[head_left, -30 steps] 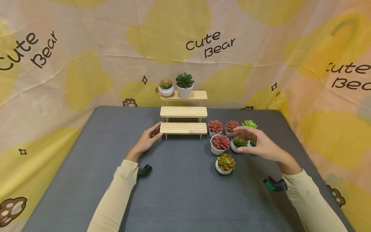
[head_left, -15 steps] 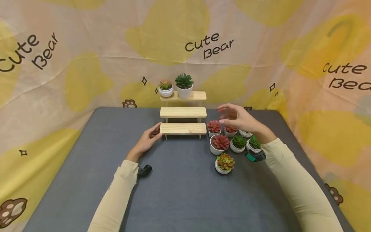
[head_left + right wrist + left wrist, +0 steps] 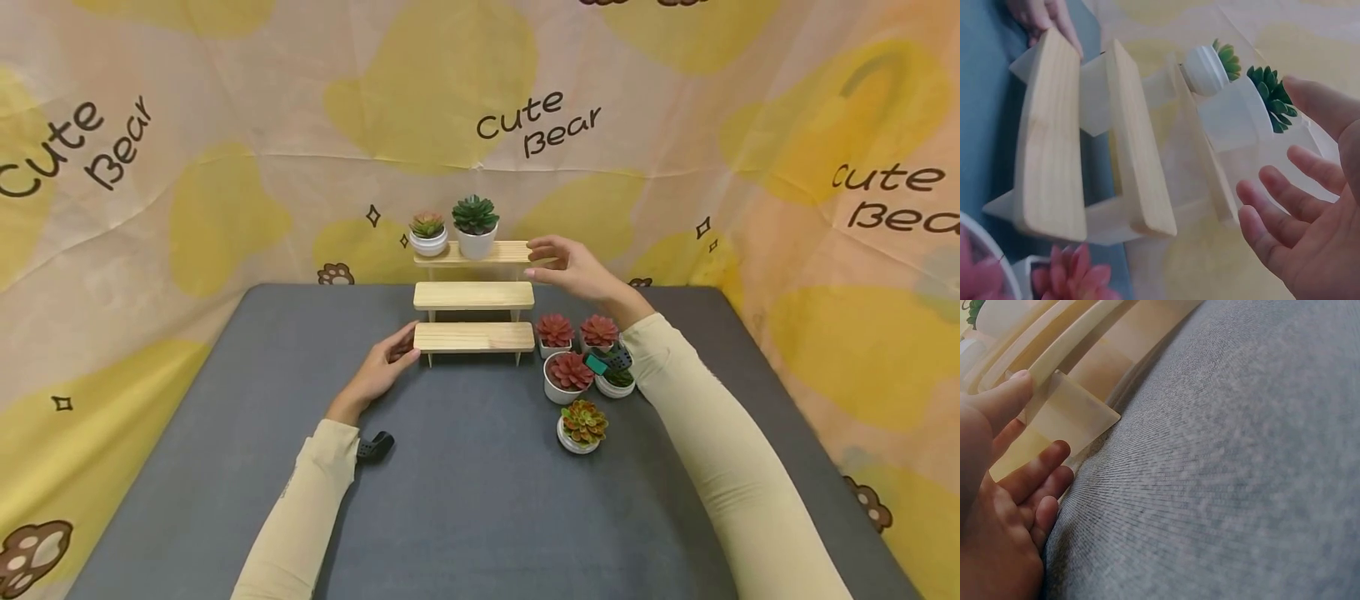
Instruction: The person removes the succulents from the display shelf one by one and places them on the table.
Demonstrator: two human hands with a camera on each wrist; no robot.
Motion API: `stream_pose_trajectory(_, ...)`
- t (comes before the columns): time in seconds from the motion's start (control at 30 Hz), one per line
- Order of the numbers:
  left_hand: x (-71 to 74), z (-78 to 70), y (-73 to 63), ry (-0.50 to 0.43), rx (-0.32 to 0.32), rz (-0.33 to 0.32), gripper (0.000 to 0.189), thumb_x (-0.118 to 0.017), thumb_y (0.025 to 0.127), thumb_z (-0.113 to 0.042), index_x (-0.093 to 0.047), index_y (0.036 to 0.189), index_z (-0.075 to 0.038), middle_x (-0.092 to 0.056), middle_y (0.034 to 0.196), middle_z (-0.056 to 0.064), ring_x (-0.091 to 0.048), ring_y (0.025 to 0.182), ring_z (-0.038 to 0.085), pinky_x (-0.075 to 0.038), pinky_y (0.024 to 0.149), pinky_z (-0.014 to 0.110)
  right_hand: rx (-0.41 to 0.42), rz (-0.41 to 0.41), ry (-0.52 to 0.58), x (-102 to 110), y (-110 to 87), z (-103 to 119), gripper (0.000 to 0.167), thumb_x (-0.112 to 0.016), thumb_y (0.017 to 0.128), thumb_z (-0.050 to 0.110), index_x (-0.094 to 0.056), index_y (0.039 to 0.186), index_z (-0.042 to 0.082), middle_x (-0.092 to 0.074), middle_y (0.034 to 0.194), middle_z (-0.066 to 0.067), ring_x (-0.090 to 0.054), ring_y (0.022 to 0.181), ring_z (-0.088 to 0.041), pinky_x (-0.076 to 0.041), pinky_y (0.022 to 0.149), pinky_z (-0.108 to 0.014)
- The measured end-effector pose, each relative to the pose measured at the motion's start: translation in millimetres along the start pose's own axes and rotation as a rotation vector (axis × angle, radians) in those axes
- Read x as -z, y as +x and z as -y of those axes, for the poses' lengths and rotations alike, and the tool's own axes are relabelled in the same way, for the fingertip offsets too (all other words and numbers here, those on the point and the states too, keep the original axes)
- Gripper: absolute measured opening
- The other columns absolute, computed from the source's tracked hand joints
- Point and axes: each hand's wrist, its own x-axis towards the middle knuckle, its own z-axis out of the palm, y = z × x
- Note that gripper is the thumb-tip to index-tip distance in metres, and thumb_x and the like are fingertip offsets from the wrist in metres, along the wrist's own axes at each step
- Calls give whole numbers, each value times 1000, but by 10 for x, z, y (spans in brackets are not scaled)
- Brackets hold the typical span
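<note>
My left hand (image 3: 382,364) grips the left end of the lowest board of a three-step wooden display stand (image 3: 474,337), the thumb (image 3: 1013,394) on its edge. Its other fingers lie beside the clear leg. My right hand (image 3: 573,268), holding nothing, is at the right end of the top board (image 3: 510,251), fingers spread and slightly bent. Two potted succulents stand on that board: a small pinkish-green succulent (image 3: 428,225) at the left and a dark green succulent (image 3: 475,217) near the middle. The right wrist view shows the dark green succulent (image 3: 1270,100) beyond my fingers.
Right of the stand on the grey table (image 3: 465,500) are several potted succulents: red succulents (image 3: 570,372), a green succulent (image 3: 617,382) partly under my right forearm, and an orange-green succulent (image 3: 583,423) in front. A printed cloth (image 3: 300,100) hangs behind.
My right hand has moved left and away from me, from over the potted succulents to the top board's right end. The left hand stays at the lowest board.
</note>
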Motion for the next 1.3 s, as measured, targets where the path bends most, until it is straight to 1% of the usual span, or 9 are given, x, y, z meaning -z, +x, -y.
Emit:
stream_pose_trajectory(0.07,2,74,22,-3,-6,-7,60,-53,105,-11,-29,159,-4,-45,154,25,-48,137,43,-37,110,57,-5,-16,3,-20,83,42,56,-65,98,13,-44,148,0,-51,145,-28,-55,130,-44,-44,107,-54)
stream_pose_trajectory(0.17,10,107,29,-2,-14,-14,60,-55,105,-14,-31,159,-5,-48,153,23,-50,136,40,-40,109,53,-10,-37,18,-38,195,104,57,-64,98,15,-43,149,1,-48,147,-29,-53,131,-44,-43,108,-56)
stream_pose_trajectory(0.4,8,112,0,0,-15,-6,60,-57,105,-18,-33,159,-7,-49,153,21,-51,137,37,-43,100,19,-73,-99,22,-82,398,179,68,-66,98,24,-35,155,6,-41,156,-25,-44,141,-43,-39,114,-56)
stream_pose_trajectory(0.5,6,112,-8,-2,-18,-13,60,-57,105,-17,-33,159,-7,-49,153,21,-50,137,37,-41,96,14,-90,-116,34,-134,478,216,74,-69,96,26,-31,157,10,-38,158,-23,-41,143,-41,-36,115,-55)
stream_pose_trajectory(0.67,13,105,-12,3,-20,-15,60,-57,105,-16,-32,158,-5,-49,153,22,-50,137,37,-42,99,18,-111,-120,54,-258,614,268,82,-73,94,24,-26,160,13,-34,161,-21,-38,145,-39,-36,117,-53)
stream_pose_trajectory(0.87,12,79,-19,1,-16,-11,60,-56,105,-17,-32,159,-5,-48,154,21,-50,137,38,-44,101,25,-126,-112,57,-383,739,267,82,-72,94,23,-24,161,12,-36,158,-22,-40,143,-38,-37,116,-50)
stream_pose_trajectory(1.13,-13,81,-16,10,-25,-11,60,-56,105,-16,-32,159,-4,-47,154,22,-50,137,41,-41,108,52,-146,-125,83,-458,787,264,83,-70,96,22,-21,160,6,-45,149,-25,-47,137,-36,-44,110,-49)
stream_pose_trajectory(1.2,-7,85,-15,8,-29,-10,60,-56,105,-17,-32,159,-4,-47,154,22,-50,137,41,-41,108,51,-145,-130,78,-470,799,278,81,-70,96,23,-23,160,5,-47,146,-24,-50,132,-34,-46,107,-47)
stream_pose_trajectory(1.3,6,104,-19,34,-55,-25,61,-56,105,-21,-32,158,-2,-49,152,24,-53,134,37,-44,104,42,-132,-139,66,-497,832,299,78,-70,96,23,-26,159,4,-51,140,-23,-54,120,-29,-49,100,-46)
